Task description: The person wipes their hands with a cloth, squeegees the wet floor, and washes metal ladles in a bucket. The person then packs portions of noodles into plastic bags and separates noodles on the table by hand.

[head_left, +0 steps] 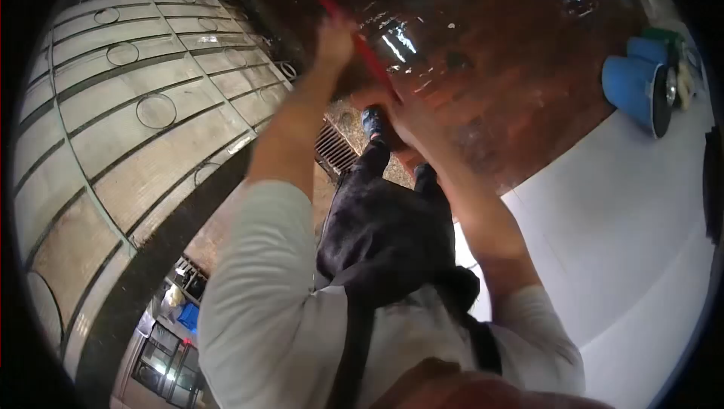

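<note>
Here, a red pole (375, 66) is held in two bare hands over a wet, reddish-brown floor (513, 92). The pole is slanted from the far left toward the middle of the scene, its far end lost in shadow and blur. Its far stretch is gripped by the left hand (335, 41), which is closed around it; the near end is gripped by the right hand (409, 119), also closed, though the separate fingers of both are too blurred to be told apart. Both arms are stretched forward from a light grey T-shirt (260, 258), over which dark straps (351, 349) are worn with dark trousers (385, 228). Below the hands, a dark shoe (372, 122) is planted just beside a drain grate (335, 147). Patches of light are reflected on the floor at the far side. The left is taken up by a large gate (188, 86), its pale panels crossed by bars and decorated with rings. On the right, the floor is bordered by a white wall (603, 205), near whose far end a blue bucket (630, 86) is seen, tilted in the view, with a green item (664, 34) behind it.
</note>
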The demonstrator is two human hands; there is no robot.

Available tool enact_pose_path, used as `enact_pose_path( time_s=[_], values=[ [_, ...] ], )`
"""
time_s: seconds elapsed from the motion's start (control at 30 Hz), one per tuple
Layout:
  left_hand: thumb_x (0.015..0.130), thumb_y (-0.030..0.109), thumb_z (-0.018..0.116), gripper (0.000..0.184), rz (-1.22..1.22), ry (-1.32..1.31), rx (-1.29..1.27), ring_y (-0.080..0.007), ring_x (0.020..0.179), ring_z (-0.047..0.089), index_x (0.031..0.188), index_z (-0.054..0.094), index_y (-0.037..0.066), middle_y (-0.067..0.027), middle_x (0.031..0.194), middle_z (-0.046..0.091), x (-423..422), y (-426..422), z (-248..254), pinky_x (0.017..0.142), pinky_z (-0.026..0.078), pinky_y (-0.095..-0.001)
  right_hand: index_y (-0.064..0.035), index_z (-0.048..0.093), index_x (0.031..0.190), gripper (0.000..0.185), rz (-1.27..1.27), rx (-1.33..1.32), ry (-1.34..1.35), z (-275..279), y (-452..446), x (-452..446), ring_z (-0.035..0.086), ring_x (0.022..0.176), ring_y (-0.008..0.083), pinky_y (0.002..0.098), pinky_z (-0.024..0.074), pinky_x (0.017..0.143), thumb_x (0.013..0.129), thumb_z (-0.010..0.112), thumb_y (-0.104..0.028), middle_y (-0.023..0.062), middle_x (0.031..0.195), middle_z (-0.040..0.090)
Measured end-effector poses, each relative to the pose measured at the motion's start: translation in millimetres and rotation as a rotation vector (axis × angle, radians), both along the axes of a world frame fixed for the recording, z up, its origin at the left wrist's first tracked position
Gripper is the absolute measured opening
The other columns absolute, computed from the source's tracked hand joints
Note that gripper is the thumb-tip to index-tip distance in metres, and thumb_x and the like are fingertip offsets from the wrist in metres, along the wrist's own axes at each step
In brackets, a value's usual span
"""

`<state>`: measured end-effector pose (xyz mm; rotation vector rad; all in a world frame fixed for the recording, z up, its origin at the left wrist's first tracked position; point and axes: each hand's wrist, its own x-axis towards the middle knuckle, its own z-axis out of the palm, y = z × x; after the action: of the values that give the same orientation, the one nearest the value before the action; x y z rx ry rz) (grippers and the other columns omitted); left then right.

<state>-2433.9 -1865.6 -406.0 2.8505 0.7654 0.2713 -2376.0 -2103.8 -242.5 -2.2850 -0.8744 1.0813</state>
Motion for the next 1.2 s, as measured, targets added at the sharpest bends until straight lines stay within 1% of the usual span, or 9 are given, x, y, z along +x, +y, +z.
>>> enact_pose_path(
  time_s=[0.07, 0.13, 0.23, 0.43, 0.63, 0.73, 0.9, 1.0, 1.2],
  values=[
    [0.078, 0.026, 0.075, 0.019, -0.016, -0.456, -0.370, -0.0384, 0.098, 0.062, 0.083, 0.069, 0.009, -0.0165, 0.095, 0.068, 14.1, 23.6, 0.6, 0.085, 0.049, -0.0512, -0.0152, 0.053, 0.140, 0.043, -0.014, -0.013, 0.071, 12.5, 24.9, 23.5, 0.068, 0.090, 0.0422, 0.0473, 0.0533, 0.070, 0.099, 0.052, -0.028, 0.0243, 0.100, 0.069],
    [0.077, 0.029, 0.077, 0.021, -0.201, 0.059, -0.275, -0.0367, 0.094, 0.063, 0.078, 0.070, 0.010, -0.0140, 0.088, 0.068, 32.8, -18.4, 44.7, 0.087, 0.049, -0.0501, -0.0130, 0.053, 0.140, 0.044, -0.078, 0.061, 0.137, 44.4, -24.2, 42.1, 0.068, 0.095, 0.0420, 0.0473, 0.0533, 0.076, 0.098, 0.054, -0.025, 0.0251, 0.105, 0.069],
    [0.066, 0.040, 0.086, 0.025, -0.307, -0.184, -0.602, -0.0317, 0.097, 0.060, 0.075, 0.075, 0.019, -0.0077, 0.086, 0.068, 40.5, -160.3, 85.8, 0.089, 0.046, -0.0463, -0.0060, 0.055, 0.140, 0.046, -0.115, 0.026, 0.120, 157.8, -179.6, 63.8, 0.068, 0.107, 0.0357, 0.0403, 0.0506, 0.093, 0.094, 0.063, -0.009, 0.0235, 0.118, 0.068],
    [0.080, 0.035, 0.073, 0.021, -0.528, -0.151, -0.906, -0.0282, 0.097, 0.055, 0.075, 0.071, 0.015, -0.0024, 0.088, 0.066, 74.5, -396.3, 196.0, 0.101, 0.034, -0.0525, -0.0015, 0.060, 0.135, 0.045, -0.402, -0.524, 0.133, 358.0, -326.3, 81.0, 0.058, 0.087, 0.0148, 0.0308, 0.0479, 0.087, 0.091, 0.065, -0.012, 0.0119, 0.098, 0.069],
    [0.081, 0.035, 0.072, 0.020, -0.473, -0.194, -0.851, -0.0288, 0.099, 0.056, 0.076, 0.073, 0.015, -0.0043, 0.088, 0.066, 95.2, -376.7, 160.4, 0.097, 0.039, -0.0479, -0.0004, 0.062, 0.134, 0.041, -0.481, -0.475, 0.096, 289.0, -327.6, 86.6, 0.062, 0.092, 0.0146, 0.0258, 0.0491, 0.083, 0.093, 0.057, -0.004, 0.0082, 0.113, 0.070],
    [0.074, 0.038, 0.080, 0.017, -0.301, -0.295, -0.717, -0.0264, 0.095, 0.060, 0.083, 0.077, 0.024, -0.0026, 0.088, 0.067, 79.8, -304.3, 78.8, 0.086, 0.049, -0.0388, 0.0015, 0.058, 0.136, 0.042, -0.497, -0.096, 0.252, 184.2, -290.1, 64.3, 0.061, 0.117, 0.0206, 0.0339, 0.0450, 0.103, 0.094, 0.057, 0.001, 0.0131, 0.128, 0.066],
    [0.079, 0.017, 0.072, 0.007, -0.103, -0.215, -0.587, -0.0320, 0.090, 0.064, 0.080, 0.070, 0.010, -0.0143, 0.089, 0.065, 45.1, -85.3, -22.4, 0.084, 0.051, -0.0471, -0.0130, 0.061, 0.133, 0.042, -0.225, -0.106, 0.154, 42.4, -76.3, 17.2, 0.066, 0.097, 0.0436, 0.0487, 0.0510, 0.084, 0.097, 0.053, -0.035, 0.0284, 0.100, 0.067],
    [0.071, 0.029, 0.081, 0.024, -0.266, -0.258, 0.041, -0.0367, 0.088, 0.061, 0.067, 0.065, 0.010, -0.0129, 0.092, 0.067, 64.3, -58.8, 29.8, 0.088, 0.046, -0.0493, -0.0130, 0.061, 0.133, 0.043, -0.237, -0.105, 0.125, 87.1, -81.8, 53.6, 0.066, 0.098, 0.0432, 0.0499, 0.0506, 0.085, 0.098, 0.054, -0.037, 0.0267, 0.103, 0.068],
    [0.077, 0.022, 0.072, 0.009, -0.376, 0.041, -0.903, -0.0342, 0.102, 0.061, 0.082, 0.078, 0.018, -0.0103, 0.093, 0.071, 78.3, -316.0, 215.9, 0.096, 0.045, -0.0467, -0.0012, 0.060, 0.132, 0.038, -0.335, -0.365, 0.195, 269.7, -324.9, 96.8, 0.058, 0.080, 0.0163, 0.0297, 0.0496, 0.078, 0.094, 0.059, -0.008, 0.0080, 0.093, 0.066]
  ],
)
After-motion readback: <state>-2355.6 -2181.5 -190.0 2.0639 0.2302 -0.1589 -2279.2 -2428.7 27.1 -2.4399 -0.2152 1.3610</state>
